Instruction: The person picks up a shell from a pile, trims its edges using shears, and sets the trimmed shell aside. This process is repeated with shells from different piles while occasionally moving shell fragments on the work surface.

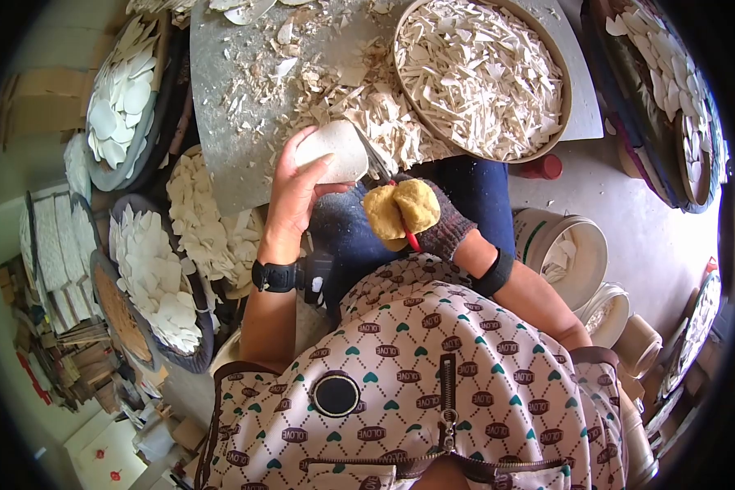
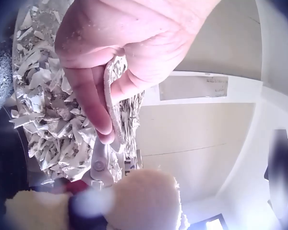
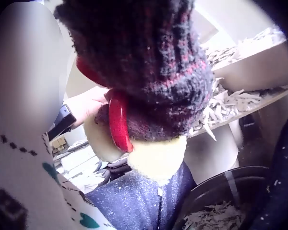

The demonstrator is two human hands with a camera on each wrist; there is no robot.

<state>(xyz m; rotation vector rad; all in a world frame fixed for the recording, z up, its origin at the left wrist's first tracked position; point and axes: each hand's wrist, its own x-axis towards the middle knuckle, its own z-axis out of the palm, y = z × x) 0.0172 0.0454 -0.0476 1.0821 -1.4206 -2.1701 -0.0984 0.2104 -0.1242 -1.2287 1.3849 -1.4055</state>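
Observation:
My bare left hand (image 1: 292, 196) pinches a thin, pale flat piece (image 1: 336, 152) between thumb and fingers. One face looks smooth in the head view; ridged texture shows on the other in the left wrist view. My right hand (image 1: 452, 214), in a dark knitted glove, grips cutting shears. Their red handle (image 3: 118, 125) is wrapped in thick yellow foam (image 1: 402, 209). The metal blades (image 1: 376, 161) lie along the right edge of the piece, and the pivot (image 2: 100, 165) shows just beyond my left fingertips. The glove hides most of the handles.
A grey board (image 1: 230, 159) ahead is strewn with pale offcuts (image 1: 388, 122). On it sits a round tray (image 1: 568, 90) heaped with slivers. White buckets (image 1: 533, 237) stand at right. Baskets of flat pale pieces (image 1: 151, 278) crowd the left side, and more pieces (image 1: 670, 73) lie far right.

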